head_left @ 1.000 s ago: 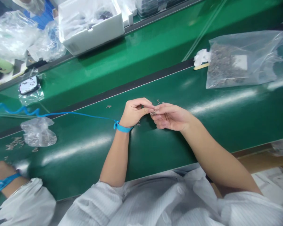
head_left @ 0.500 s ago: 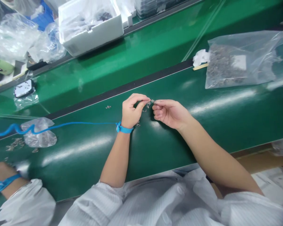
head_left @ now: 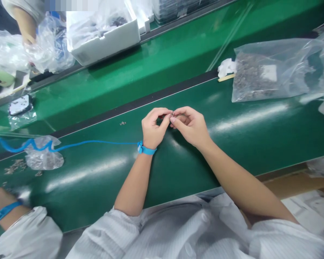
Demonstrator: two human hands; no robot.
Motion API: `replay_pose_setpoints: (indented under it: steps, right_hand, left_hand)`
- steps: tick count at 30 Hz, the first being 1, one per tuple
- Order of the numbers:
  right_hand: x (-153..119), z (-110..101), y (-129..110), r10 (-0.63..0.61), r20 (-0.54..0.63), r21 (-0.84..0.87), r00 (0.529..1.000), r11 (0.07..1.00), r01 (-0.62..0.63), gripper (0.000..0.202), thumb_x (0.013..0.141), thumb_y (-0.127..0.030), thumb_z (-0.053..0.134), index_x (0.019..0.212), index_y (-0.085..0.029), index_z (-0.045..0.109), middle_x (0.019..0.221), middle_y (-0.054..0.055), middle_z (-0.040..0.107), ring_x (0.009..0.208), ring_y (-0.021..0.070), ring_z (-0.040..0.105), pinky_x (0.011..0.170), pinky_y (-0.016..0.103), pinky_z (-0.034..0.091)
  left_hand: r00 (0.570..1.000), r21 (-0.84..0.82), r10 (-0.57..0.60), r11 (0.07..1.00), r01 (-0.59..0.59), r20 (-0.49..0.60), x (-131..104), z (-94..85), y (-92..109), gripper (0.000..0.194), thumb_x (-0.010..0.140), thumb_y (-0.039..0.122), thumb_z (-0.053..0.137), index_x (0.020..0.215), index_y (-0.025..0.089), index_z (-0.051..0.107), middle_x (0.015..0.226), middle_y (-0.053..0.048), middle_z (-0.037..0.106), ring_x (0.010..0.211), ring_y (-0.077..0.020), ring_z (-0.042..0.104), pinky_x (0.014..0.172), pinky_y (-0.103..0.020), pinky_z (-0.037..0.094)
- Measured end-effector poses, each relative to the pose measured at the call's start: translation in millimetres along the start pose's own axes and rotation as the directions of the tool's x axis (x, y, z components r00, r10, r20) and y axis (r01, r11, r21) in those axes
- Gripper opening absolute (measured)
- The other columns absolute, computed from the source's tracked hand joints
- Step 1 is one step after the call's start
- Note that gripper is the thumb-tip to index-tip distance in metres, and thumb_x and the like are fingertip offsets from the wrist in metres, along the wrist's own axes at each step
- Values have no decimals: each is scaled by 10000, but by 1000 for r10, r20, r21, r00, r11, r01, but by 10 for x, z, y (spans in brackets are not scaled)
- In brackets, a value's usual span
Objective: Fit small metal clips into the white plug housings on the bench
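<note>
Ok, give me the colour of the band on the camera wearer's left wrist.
The wristband is bright blue, best seen in the head view.

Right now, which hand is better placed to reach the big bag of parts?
Probably your right hand: it's nearer the bag, while your left hand wears a corded strap.

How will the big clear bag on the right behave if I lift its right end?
The bag will likely flop, since its thin film wrinkles. Its weight would probably sag leftward, where the small dark parts are heaped. Those parts look metallic, so it may feel heavy for its size.
</note>
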State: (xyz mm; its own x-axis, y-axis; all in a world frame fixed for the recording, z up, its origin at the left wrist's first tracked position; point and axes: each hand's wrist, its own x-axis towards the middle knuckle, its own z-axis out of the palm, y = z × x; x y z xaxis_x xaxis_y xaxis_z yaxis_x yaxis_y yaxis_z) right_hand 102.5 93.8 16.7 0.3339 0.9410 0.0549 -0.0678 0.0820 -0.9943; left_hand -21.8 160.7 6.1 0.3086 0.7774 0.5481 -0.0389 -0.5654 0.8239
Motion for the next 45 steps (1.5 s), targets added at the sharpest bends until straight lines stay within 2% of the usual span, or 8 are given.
replay_pose_setpoints:
  steps: [13,19,24,29,34,38,42,45]
  right_hand:
    - [16,-125,-12,-438,-10,-404,899,824,398,66,869,-235,654,805,-227,639,878,28,670,808,176,657,682,325,559]
    - [1,-106,-38,-294,-41,-287,955,919,270,110,923,-306,607,1010,-240,606,755,-22,665,556,112,604,528,258,507]
    - [-3,-113,-42,-279,22,-298,960,915,273,140,936,-329,597,932,-209,668,820,10,679,595,112,615,553,263,516]
    - [7,-143,-28,-502,140,-547,853,679,490,107,952,-232,549,942,-211,654,870,33,681,728,149,646,670,294,527]
    - [23,-149,-14,-580,209,-703,788,471,533,224,1004,-264,447,847,-203,596,777,46,649,737,169,608,668,299,473]
    - [-9,-104,-64,-470,160,-621,868,636,459,360,1026,-322,399,721,-203,548,654,18,587,629,144,560,608,287,425]
    - [-13,-59,-111,-137,4,-238,991,962,134,519,1014,-503,428,582,-215,429,496,-30,432,451,104,425,460,260,337]
    - [21,-83,-118,49,-35,17,998,999,-48,540,971,-575,483,571,-220,405,482,-48,390,394,86,343,383,244,260]
  left_hand:
    - [989,213,144,966,-146,25,1,-6,43,85,927,176,616,992,183,670,892,-31,706,851,-131,667,753,-267,547]
    - [958,342,286,902,-264,-16,-48,26,37,69,941,144,581,967,183,631,923,-36,708,905,-137,675,777,-274,542]
    - [952,365,304,889,-275,-22,-53,24,38,62,946,144,568,949,186,613,909,-34,705,897,-134,676,786,-281,544]
    - [960,378,275,895,-238,-47,-51,31,54,59,960,170,555,930,193,600,896,-29,704,885,-132,680,758,-278,546]
    - [938,391,345,868,-305,-34,-67,30,34,61,954,148,564,959,195,603,921,-26,715,908,-132,686,807,-290,555]
    - [902,389,432,835,-389,-27,-88,16,4,111,948,109,561,991,199,609,952,-30,727,948,-141,694,829,-303,564]
    - [877,417,480,797,-437,0,-102,-4,-5,110,954,112,553,986,205,602,977,-37,729,955,-153,703,819,-320,569]
    - [878,434,477,800,-415,-40,-93,-23,-8,116,953,112,552,996,207,603,990,-41,729,973,-154,698,829,-322,560]
